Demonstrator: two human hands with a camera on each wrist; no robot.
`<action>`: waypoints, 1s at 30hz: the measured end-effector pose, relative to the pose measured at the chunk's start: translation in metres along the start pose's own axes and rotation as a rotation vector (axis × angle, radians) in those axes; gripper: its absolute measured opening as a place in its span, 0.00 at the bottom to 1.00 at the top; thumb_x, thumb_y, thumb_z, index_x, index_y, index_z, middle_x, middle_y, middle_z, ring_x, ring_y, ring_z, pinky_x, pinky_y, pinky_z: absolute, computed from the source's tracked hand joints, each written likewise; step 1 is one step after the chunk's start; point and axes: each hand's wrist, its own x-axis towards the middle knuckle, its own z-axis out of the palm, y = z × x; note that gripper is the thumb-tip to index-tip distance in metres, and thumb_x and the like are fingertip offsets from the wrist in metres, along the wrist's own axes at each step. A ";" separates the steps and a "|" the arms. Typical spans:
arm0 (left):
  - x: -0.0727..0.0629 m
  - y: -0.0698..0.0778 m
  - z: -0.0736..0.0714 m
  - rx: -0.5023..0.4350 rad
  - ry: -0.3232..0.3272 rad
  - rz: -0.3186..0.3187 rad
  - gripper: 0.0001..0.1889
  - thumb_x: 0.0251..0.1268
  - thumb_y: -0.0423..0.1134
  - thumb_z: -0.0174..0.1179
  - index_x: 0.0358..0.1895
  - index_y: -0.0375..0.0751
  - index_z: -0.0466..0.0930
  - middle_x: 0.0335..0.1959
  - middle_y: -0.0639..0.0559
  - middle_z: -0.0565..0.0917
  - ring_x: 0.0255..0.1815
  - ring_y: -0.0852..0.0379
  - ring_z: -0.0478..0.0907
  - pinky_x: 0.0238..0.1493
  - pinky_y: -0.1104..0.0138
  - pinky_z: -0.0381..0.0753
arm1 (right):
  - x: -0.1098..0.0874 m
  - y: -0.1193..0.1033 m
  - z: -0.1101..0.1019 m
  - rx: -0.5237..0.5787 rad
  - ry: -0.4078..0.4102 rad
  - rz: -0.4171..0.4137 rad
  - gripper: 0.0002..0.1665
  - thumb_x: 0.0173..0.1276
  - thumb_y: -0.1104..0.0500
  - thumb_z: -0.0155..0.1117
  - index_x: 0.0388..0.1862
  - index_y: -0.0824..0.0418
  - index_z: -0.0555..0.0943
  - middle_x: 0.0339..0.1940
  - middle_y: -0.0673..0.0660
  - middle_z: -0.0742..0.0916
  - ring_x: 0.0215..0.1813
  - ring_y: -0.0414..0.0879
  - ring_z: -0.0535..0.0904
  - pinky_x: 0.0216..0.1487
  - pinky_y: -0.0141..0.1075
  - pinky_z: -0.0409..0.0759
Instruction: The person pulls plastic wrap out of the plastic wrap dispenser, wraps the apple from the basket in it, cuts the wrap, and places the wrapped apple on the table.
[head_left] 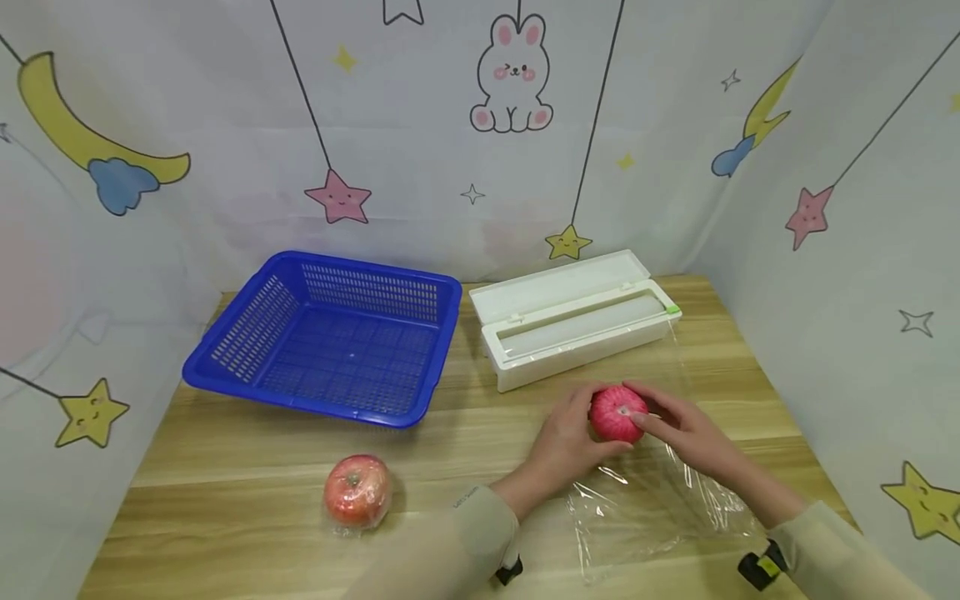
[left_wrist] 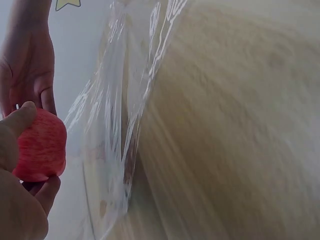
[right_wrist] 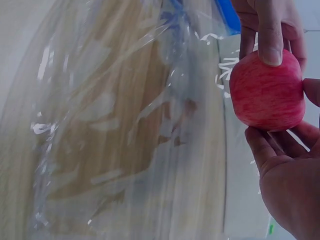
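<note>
A pinkish-red apple (head_left: 617, 414) is held between both hands over a sheet of clear cling film (head_left: 637, 508). My left hand (head_left: 566, 437) grips its left side, with the thumb along the near edge. From the right, my right hand (head_left: 693, 433) holds it, its thumb close to the stem hollow. The left wrist view shows the apple (left_wrist: 42, 145) between the fingers of both hands, with film (left_wrist: 112, 125) hanging in folds beside it. In the right wrist view the apple (right_wrist: 268, 92) has fingertips at its top and underside.
At the back stands a white cling film dispenser (head_left: 577, 337), lid raised, roll inside. A blue slotted basket (head_left: 322, 408) sits at the back left. Nearer, on the wooden table (head_left: 247, 492), lies a film-wrapped apple (head_left: 357, 492). Printed white curtains (head_left: 420, 108) enclose the table.
</note>
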 end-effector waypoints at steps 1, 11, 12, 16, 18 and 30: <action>0.001 0.002 0.004 -0.001 -0.002 -0.012 0.42 0.55 0.48 0.84 0.73 0.50 0.72 0.64 0.53 0.80 0.63 0.56 0.79 0.65 0.62 0.80 | -0.002 0.002 -0.002 -0.008 0.005 0.007 0.30 0.84 0.60 0.60 0.80 0.65 0.71 0.75 0.70 0.77 0.65 0.25 0.75 0.61 0.25 0.79; 0.005 0.018 0.037 0.040 -0.032 -0.111 0.41 0.53 0.51 0.85 0.67 0.50 0.72 0.60 0.56 0.77 0.57 0.62 0.80 0.58 0.70 0.82 | -0.019 0.017 -0.015 -0.008 0.023 0.069 0.27 0.85 0.59 0.58 0.78 0.65 0.73 0.71 0.70 0.81 0.63 0.24 0.76 0.58 0.25 0.80; 0.005 0.018 0.040 0.050 -0.032 -0.114 0.41 0.52 0.52 0.85 0.67 0.50 0.72 0.59 0.57 0.77 0.56 0.63 0.80 0.58 0.71 0.82 | -0.019 0.019 -0.015 0.001 0.022 0.066 0.27 0.85 0.59 0.58 0.77 0.66 0.73 0.71 0.70 0.81 0.63 0.25 0.77 0.58 0.25 0.80; 0.006 0.021 0.048 0.082 -0.022 -0.126 0.41 0.52 0.54 0.85 0.65 0.51 0.71 0.58 0.57 0.77 0.55 0.63 0.80 0.56 0.71 0.83 | -0.021 0.023 -0.017 0.020 0.030 0.066 0.26 0.85 0.60 0.58 0.76 0.67 0.74 0.70 0.70 0.81 0.62 0.26 0.78 0.57 0.26 0.81; 0.006 0.022 0.052 0.093 -0.017 -0.130 0.40 0.52 0.55 0.84 0.65 0.51 0.71 0.58 0.57 0.77 0.54 0.64 0.80 0.55 0.72 0.83 | -0.022 0.026 -0.018 0.022 0.040 0.076 0.26 0.85 0.60 0.58 0.76 0.66 0.74 0.70 0.70 0.81 0.61 0.26 0.78 0.56 0.26 0.81; 0.004 0.022 0.059 0.141 -0.008 -0.161 0.39 0.52 0.56 0.84 0.63 0.52 0.71 0.54 0.59 0.75 0.50 0.66 0.78 0.51 0.74 0.82 | -0.020 0.036 -0.016 0.040 0.034 0.080 0.24 0.85 0.60 0.59 0.74 0.67 0.76 0.69 0.70 0.82 0.60 0.27 0.79 0.55 0.29 0.83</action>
